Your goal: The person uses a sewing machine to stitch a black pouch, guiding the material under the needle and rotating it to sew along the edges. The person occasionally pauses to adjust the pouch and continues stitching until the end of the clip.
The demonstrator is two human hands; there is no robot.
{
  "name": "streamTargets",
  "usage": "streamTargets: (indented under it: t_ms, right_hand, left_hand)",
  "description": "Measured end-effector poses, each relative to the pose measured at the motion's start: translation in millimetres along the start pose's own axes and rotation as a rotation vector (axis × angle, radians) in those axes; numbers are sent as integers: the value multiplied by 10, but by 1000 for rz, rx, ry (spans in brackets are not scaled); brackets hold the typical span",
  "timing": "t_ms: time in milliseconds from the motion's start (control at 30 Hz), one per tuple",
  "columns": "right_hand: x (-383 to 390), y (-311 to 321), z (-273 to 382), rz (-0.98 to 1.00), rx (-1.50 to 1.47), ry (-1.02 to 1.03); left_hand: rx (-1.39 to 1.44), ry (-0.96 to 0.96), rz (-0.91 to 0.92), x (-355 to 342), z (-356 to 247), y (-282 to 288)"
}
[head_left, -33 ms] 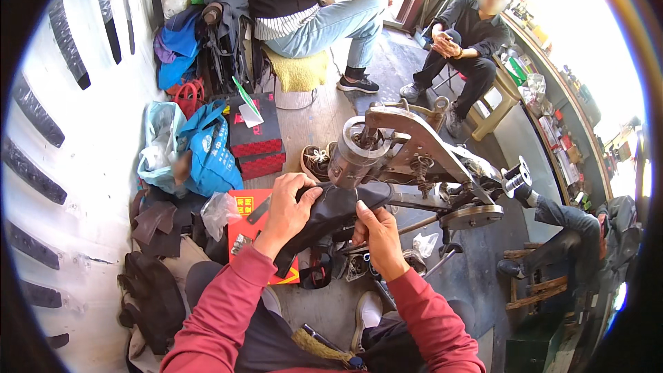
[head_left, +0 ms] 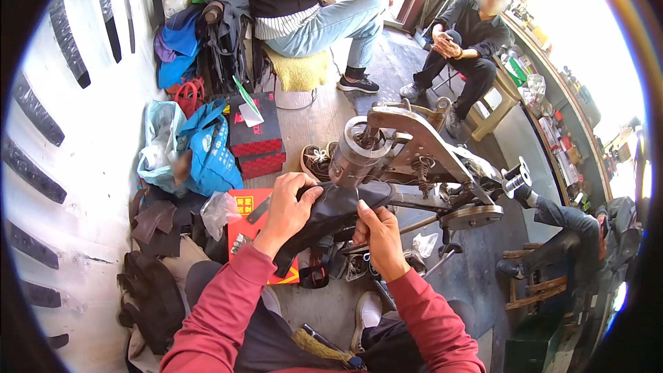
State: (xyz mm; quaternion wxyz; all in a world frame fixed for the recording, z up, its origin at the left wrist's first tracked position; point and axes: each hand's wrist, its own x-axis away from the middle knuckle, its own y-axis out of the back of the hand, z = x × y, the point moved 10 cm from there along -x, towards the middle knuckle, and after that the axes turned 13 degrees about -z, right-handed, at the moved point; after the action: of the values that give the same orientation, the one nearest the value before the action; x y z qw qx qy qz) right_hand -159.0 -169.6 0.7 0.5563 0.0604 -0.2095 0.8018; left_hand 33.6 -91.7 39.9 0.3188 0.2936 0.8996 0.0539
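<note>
A black leather piece (head_left: pixel 333 213) lies stretched on the narrow arm of an old metal sewing machine (head_left: pixel 414 139), right under its round head. Whether it is a boot or a bag cannot be made out. My left hand (head_left: pixel 290 207) pinches its left side, with thumb and fingers bent over the leather. On the near right edge, my right hand (head_left: pixel 380 236) grips the same piece between thumb and curled fingers. The needle point is hidden behind the machine's head. A handwheel (head_left: pixel 472 217) and a thread spool (head_left: pixel 516 184) sit at the machine's right.
A red box (head_left: pixel 243 204) with a clear plastic bag stands left of the leather. Beyond are shoes (head_left: pixel 316 161), blue bags (head_left: pixel 209 155) and a dark shoebox (head_left: pixel 257 129). Two people sit at the back; another person's leg (head_left: pixel 563 224) shows at right. A shelf (head_left: pixel 552 121) lines that wall.
</note>
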Motion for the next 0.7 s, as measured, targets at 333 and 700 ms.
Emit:
streamTargets:
  t_ms: [333, 700]
  right_hand:
    - [-46, 76, 17, -148, -22, -22]
    - [-7, 0, -198, -6, 165, -290]
  left_hand:
    - [53, 44, -4, 44, 26, -51]
    - [-19, -68, -71, 55, -55, -8]
